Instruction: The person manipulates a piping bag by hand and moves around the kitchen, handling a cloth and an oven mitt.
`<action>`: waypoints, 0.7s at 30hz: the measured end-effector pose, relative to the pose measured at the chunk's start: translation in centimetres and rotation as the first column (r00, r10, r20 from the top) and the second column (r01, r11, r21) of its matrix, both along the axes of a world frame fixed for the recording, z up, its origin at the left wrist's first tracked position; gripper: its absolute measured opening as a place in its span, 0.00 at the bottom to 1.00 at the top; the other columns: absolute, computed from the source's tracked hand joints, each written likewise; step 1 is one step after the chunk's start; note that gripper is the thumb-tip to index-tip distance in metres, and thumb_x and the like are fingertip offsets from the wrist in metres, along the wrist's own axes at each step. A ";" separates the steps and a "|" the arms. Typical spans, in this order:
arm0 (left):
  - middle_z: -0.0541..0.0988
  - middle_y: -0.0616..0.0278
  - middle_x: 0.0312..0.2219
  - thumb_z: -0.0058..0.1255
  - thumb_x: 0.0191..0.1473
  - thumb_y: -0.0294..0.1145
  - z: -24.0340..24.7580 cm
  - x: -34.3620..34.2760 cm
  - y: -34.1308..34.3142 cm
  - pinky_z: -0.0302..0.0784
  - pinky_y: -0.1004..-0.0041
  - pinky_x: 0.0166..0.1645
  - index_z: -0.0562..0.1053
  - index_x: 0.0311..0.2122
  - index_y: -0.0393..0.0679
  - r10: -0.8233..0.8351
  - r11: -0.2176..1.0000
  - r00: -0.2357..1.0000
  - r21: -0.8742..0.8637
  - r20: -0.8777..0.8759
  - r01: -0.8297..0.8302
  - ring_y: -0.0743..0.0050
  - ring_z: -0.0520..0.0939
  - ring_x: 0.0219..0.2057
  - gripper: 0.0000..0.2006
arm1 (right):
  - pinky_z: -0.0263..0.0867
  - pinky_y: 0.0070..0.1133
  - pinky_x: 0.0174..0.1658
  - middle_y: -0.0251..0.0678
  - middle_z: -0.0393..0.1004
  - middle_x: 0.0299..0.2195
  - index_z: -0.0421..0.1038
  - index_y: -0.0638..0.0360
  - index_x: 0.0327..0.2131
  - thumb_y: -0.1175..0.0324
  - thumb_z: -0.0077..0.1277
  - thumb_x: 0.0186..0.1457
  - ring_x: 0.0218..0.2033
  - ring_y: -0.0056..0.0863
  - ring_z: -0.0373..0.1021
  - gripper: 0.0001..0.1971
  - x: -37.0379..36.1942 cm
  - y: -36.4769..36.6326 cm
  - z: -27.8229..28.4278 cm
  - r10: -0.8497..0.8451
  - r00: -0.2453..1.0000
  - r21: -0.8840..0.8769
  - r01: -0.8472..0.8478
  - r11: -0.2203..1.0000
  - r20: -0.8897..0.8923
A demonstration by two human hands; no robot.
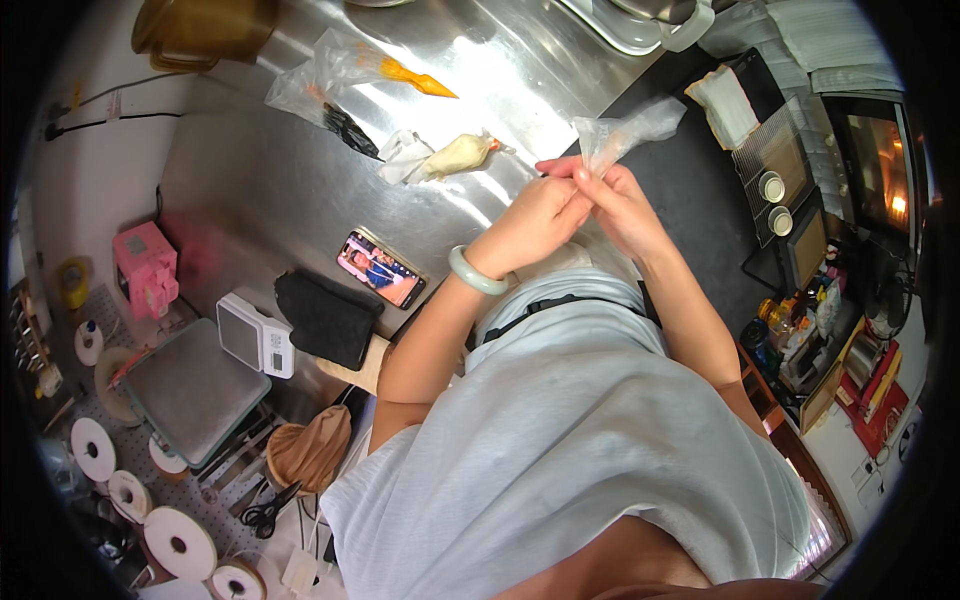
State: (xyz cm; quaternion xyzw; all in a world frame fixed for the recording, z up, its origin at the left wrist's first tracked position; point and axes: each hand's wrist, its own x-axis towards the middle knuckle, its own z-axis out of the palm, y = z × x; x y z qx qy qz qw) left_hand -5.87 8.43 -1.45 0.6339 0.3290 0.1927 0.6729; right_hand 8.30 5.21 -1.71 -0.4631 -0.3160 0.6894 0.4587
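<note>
Clear plastic bag [635, 130]: located above the near side of the steel worktop [250, 200], spreading up and to the right from the person's joined hands. Right hand [628, 205] pinches its gathered part between thumb and fingers; left hand [540, 225] is curled against the right one, and whether its fingers also grasp the bag cannot be told. Surroundings, large to small: steel worktop under and ahead of the hands; lit oven [875, 165] at far right. Between oven and hands, a wire rack [750, 165] with a pale slab [725, 105] near its far end. At left, a grey square tray [195, 385] beside a white scale [238, 332], with a pink machine [147, 265] farther out. Black cloth [330, 318] lies just beside the scale, toward the person. Three filled bags on the steel: orange [415, 78] farthest, dark [350, 132] next, pale yellow [455, 158] nearest the hands. Phone [380, 268], screen lit, rests left of the left forearm. Pale bangle [468, 264] around the left wrist. Smallest: two round white cups [771, 187] at the rack's near end.
</note>
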 end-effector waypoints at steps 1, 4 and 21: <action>0.66 0.68 0.12 0.33 0.58 0.37 0.0 0.3 -0.1 0.61 0.81 0.18 0.64 0.21 0.39 0.001 0.999 1.000 -0.042 0.017 0.000 0.83 0.66 0.13 0.17 | 0.65 0.18 0.32 0.36 0.72 0.28 0.69 0.68 0.36 0.59 0.43 0.57 0.27 0.21 0.69 0.18 -0.1 0.3 0.3 -0.008 1.000 -0.042 0.009 0.999 0.007; 0.67 0.66 0.15 0.32 0.59 0.38 -0.5 0.8 -0.7 0.63 0.81 0.20 0.64 0.24 0.39 0.096 0.960 0.984 -0.274 0.148 -0.052 0.83 0.67 0.15 0.16 | 0.59 0.15 0.13 0.36 0.70 0.16 0.70 0.69 0.30 0.60 0.38 0.59 0.13 0.19 0.67 0.19 -0.7 1.0 1.3 -0.116 0.989 -0.096 0.125 0.987 0.088; 0.70 0.65 0.22 0.31 0.60 0.35 2.8 0.4 -1.2 0.66 0.83 0.23 0.65 0.35 0.37 0.277 0.892 0.929 -0.424 0.244 -0.155 0.85 0.68 0.18 0.13 | 0.53 0.18 0.17 0.32 0.62 0.07 0.72 0.68 0.18 0.63 0.39 0.58 0.11 0.15 0.58 0.22 2.3 7.2 3.2 -0.457 0.529 0.545 -0.013 0.838 0.715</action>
